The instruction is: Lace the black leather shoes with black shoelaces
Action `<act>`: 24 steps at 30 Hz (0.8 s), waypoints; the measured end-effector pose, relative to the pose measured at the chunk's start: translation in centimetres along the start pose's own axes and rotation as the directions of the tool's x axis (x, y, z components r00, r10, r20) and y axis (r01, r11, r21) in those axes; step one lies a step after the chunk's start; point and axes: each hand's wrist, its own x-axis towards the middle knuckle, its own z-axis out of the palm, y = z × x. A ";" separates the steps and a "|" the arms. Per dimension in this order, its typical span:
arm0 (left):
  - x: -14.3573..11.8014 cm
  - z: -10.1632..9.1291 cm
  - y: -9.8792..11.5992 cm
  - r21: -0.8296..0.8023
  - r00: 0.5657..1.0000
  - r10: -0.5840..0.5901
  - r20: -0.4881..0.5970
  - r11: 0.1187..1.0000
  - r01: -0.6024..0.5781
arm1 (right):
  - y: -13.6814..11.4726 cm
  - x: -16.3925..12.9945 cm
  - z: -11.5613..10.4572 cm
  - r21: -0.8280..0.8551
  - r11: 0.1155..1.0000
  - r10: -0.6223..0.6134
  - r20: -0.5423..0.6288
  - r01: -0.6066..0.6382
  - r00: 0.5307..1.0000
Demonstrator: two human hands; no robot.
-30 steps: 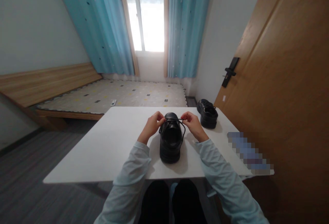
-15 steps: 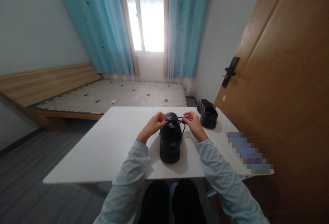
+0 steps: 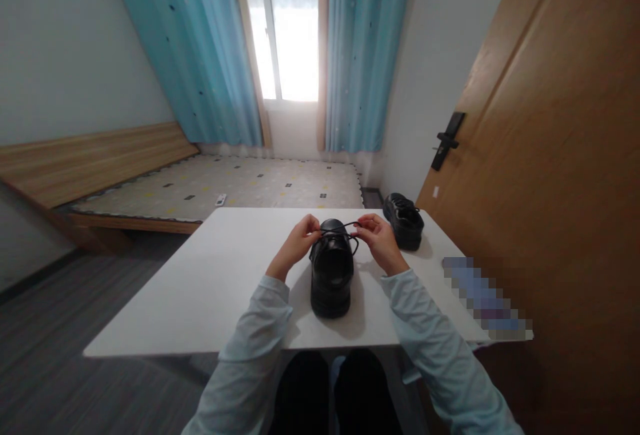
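A black shoe (image 3: 331, 292) stands upright on the white table (image 3: 215, 288), its heel towards me and its toe pointing away. Black shoelace (image 3: 345, 226) stretches above the shoe's front between my two hands. My left hand (image 3: 304, 236) pinches the lace at the left side of the shoe. On the right side, my right hand (image 3: 374, 235) is closed on the lace with thumb and fingertips, and a loop hangs below it. A second black shoe (image 3: 405, 225) rests farther back at the right of the table.
A pixelated flat item (image 3: 485, 298) lies along the table's right edge, beside a wooden door (image 3: 560, 175) with a black handle. Beyond the table is a low bed (image 3: 250, 185) with a small white device (image 3: 221, 200) on it. Blue curtains (image 3: 367, 55) flank the window.
My right hand has shifted slightly to the right and up with the lace. My left hand has moved a little left. The shoes stay in place.
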 end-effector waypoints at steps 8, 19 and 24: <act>-0.1 -0.1 0.3 -0.024 0.996 0.034 -0.086 0.999 -0.037 | -0.5 0.0 0.1 -0.137 0.987 -0.089 -0.007 0.087 0.996; -0.4 -0.5 1.2 0.365 0.969 0.109 -0.223 0.931 -0.021 | -1.1 -0.1 0.1 -0.565 0.789 -0.276 0.026 0.242 0.961; -0.6 -0.9 1.3 0.523 0.968 0.140 -0.209 0.853 -0.011 | -1.1 -0.2 -0.2 -0.663 0.708 -0.268 0.066 0.243 0.961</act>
